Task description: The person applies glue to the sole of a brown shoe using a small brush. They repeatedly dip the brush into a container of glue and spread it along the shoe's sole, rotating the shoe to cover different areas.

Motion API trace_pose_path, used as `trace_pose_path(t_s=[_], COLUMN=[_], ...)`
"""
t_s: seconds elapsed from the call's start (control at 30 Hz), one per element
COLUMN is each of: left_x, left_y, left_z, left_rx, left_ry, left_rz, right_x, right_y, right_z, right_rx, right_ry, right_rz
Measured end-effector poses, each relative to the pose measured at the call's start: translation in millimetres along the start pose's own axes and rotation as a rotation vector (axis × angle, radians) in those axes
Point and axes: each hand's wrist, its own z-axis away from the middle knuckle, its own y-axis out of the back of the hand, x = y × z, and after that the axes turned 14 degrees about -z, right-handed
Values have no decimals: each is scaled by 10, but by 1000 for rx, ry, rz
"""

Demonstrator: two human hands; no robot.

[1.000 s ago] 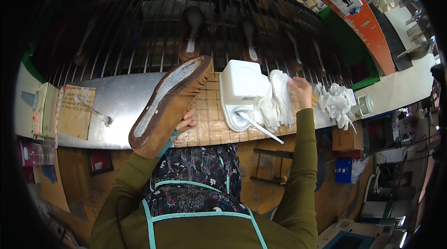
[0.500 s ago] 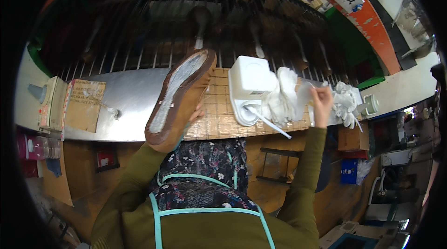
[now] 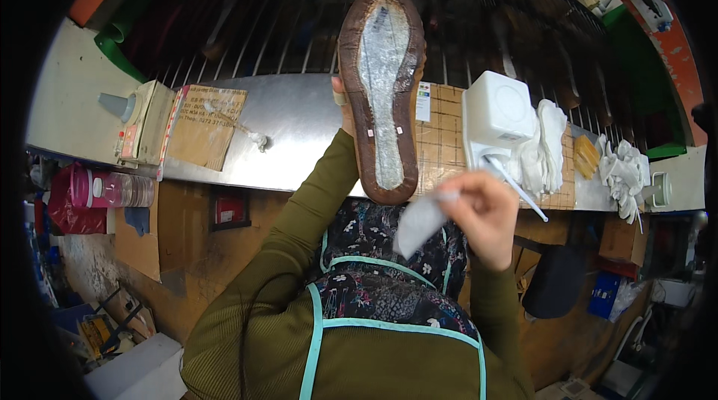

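A brown shoe upper (image 3: 350,48) is held up in front of me with its underside facing me. Its long middle strip is silvery white, and a brown border runs round it. My left hand (image 3: 340,91) grips it from behind at the left edge; most of the fingers are hidden. Close to its lower end, my right hand (image 3: 485,213) pinches a thin whitish sheet (image 3: 417,226) that hangs down to the left, slightly blurred. To the right on the bench stand a white box-shaped container (image 3: 499,108) on a white base and a white stick (image 3: 516,189) leaning out of it.
White gloves (image 3: 550,147) lie beside the container, and more crumpled gloves (image 3: 622,172) farther right. A flattened cardboard piece (image 3: 206,127) and a brush-like tool (image 3: 258,140) are on the metal bench (image 3: 292,112) at left. Behind the bench runs a metal bar rack (image 3: 299,19) with dark shoes below.
My right hand has come in from the gloves toward the shoe with the whitish sheet. The shoe has turned more upright, its underside now facing me. My view has shifted left.
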Motion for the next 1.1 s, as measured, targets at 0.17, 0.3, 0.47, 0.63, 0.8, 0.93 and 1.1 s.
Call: trace_pose_path(t_s=[0.17,0.3,0.47,0.63,0.8,0.93,1.1], left_x=[9,106,124,-77,-19,-13,-40], left_y=[-125,-232,-283,-87,-103,-113,-96], left_z=[104,163,139,114,163,147,156], left_rx=[-80,-88,-50,6,41,-50,-75], left_ry=[158,223,130,134,139,118,146], left_rz=[192,44,16,65,77,90,165], right_x=[134,235,240,284,310,334,258], right_y=[-126,-125,-161,-55,1,34,9], right_z=[-790,-1190,-1492,-1734,-1800,-1845,-1844], right_rx=[80,68,126,186,211,226,277], right_ry=[142,268,438,728,567,516,503], right_rz=[-69,-6,188,662,657,714,707])
